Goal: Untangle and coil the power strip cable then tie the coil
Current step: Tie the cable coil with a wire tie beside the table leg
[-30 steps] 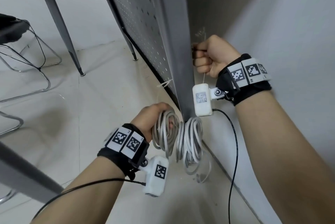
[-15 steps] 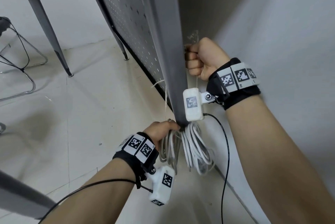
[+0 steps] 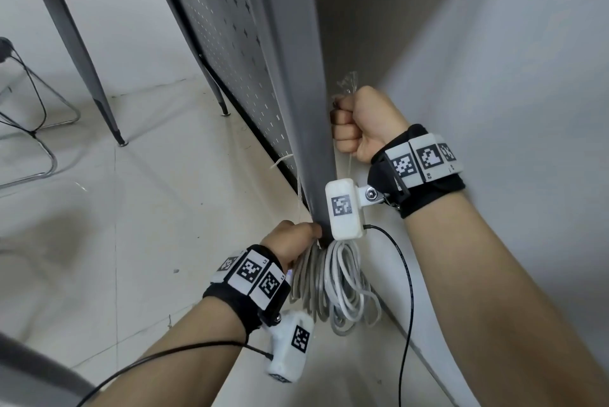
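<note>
A coil of grey-white power strip cable [image 3: 339, 288] hangs at the foot of a grey metal desk leg [image 3: 296, 103]. My left hand [image 3: 290, 245] grips the top of the coil, just left of the leg's base. My right hand [image 3: 359, 123] is a closed fist higher up, right of the leg, holding a thin clear tie [image 3: 349, 82] whose frayed end sticks out above the fist. A thin strand runs down from the fist toward the coil. The power strip itself is hidden.
A perforated dark metal panel [image 3: 230, 54] runs back along the desk. A white wall [image 3: 494, 77] closes in on the right. Another desk leg [image 3: 85, 77] and a wire chair frame [image 3: 29, 129] stand on the pale floor at left.
The left hand with the coil has sunk lower against the leg's base and its loops have bunched together. The right fist stays on the tie.
</note>
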A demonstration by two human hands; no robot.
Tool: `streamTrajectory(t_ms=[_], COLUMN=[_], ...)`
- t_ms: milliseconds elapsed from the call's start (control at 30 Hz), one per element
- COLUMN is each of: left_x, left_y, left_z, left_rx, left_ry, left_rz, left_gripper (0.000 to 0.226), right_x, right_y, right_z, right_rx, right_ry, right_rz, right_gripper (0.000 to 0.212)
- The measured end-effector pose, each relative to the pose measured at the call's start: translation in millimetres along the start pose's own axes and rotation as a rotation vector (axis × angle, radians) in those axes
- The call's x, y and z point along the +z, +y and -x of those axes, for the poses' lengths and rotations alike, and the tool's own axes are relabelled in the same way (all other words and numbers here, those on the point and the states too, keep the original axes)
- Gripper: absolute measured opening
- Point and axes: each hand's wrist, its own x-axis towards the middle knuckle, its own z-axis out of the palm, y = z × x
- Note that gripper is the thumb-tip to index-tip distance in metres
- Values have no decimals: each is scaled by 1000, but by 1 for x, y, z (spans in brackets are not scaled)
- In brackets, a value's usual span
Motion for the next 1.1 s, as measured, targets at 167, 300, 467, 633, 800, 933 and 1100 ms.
streamTrajectory(t_ms=[167,300,467,633,800,933,1100], left_x=[-12,-23,-19,-15,-3,17,34], left_y=[27,49,72,85,81,78,63], left_z=[8,37,83,97,99,88,73], left_rx=[211,399,696,725,706,703,793], left_ry=[194,455,414,333,236,236,369], left_rz=[171,299,291,293,262,128,-304], left_gripper=[38,17,13,31,29,21,31], right_x=[-3,-3,-6,-15,-20,-24,-32], right_y=[0,2,4,6,7,9,16], right_z=[1,2,2,4,7,9,14], right_rx=[1,-10,0,22,43,52,40], right_ry=[-8,6,7,9,-9,-11,-13], right_rz=[-27,-70,-107,-104,-92,-71,-73], right_gripper=[37,36,33,34,35,34,33])
